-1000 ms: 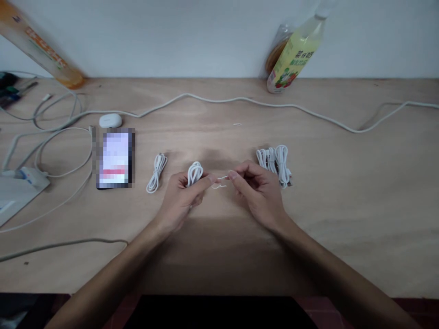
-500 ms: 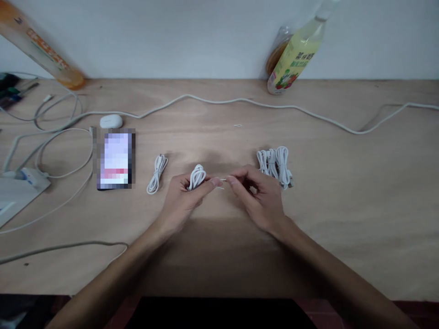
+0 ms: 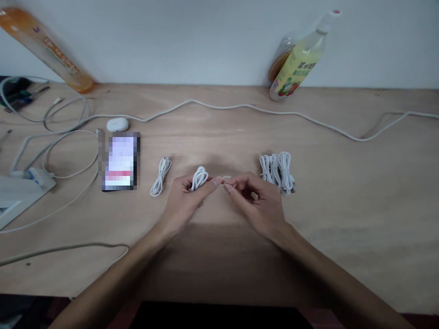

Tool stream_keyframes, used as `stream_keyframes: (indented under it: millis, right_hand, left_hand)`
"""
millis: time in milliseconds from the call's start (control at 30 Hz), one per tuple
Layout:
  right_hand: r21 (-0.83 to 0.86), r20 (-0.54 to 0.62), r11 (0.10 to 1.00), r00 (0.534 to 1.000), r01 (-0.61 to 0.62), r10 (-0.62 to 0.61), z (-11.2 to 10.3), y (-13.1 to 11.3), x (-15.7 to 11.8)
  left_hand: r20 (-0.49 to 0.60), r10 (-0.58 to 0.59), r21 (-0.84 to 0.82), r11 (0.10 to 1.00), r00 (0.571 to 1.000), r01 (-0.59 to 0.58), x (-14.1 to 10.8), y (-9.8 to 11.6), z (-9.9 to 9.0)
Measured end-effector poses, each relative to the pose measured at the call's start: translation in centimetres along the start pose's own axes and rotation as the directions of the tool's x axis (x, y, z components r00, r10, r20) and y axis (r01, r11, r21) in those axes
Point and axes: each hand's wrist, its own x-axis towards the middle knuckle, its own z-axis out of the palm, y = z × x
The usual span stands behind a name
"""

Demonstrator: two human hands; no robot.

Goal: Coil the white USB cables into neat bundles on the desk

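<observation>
My left hand [image 3: 187,194] is closed around a coiled white cable [image 3: 199,178], whose loops stick up between thumb and fingers. At its thumb tip, a thin white twist tie [image 3: 226,177] shows in the small gap between my hands. My right hand [image 3: 257,196] pinches at this tie with thumb and index finger. Left of my hands lies one bundled white cable [image 3: 161,177] on the wooden table. Several more bundled white cables [image 3: 276,169] lie side by side just beyond my right hand, which partly hides them.
A phone [image 3: 120,162] and a white earbud case [image 3: 117,124] lie at the left, near loose cables and a white power strip [image 3: 27,192]. A long white cord [image 3: 219,107] crosses the table. An orange bottle [image 3: 51,50] and a yellow drink bottle [image 3: 297,64] lean by the wall.
The twist tie's ends have shifted: one now points up between my fingertips. My right fingertips have moved slightly down and closer to my left thumb. The whole view has shifted a little.
</observation>
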Motion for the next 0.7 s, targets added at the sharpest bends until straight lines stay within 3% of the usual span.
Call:
stream_keyframes:
  millis: [233,367,500,700]
  right_hand:
    - [-0.077,-0.054,0.996,0.998,0.04,-0.044,0.0,0.3,-0.1]
    - [-0.236,-0.014,0.956,0.983,0.176,-0.184,-0.1,0.6,-0.3]
    - [-0.411,0.083,0.818,0.91,0.402,-0.405,-0.3,0.7,-0.3]
    - [-0.582,0.178,0.57,0.775,0.58,-0.607,-0.8,1.1,0.3]
  left_hand:
    - [-0.011,-0.009,0.045,0.999,1.0,0.009,-0.4,0.4,0.1]
    - [-0.036,0.033,0.082,0.996,0.999,-0.03,-0.3,0.4,0.2]
    - [-0.044,0.044,0.091,0.995,0.998,-0.04,-0.2,0.2,0.2]
    - [-0.027,0.078,0.113,0.991,0.997,-0.075,-0.3,0.0,0.3]
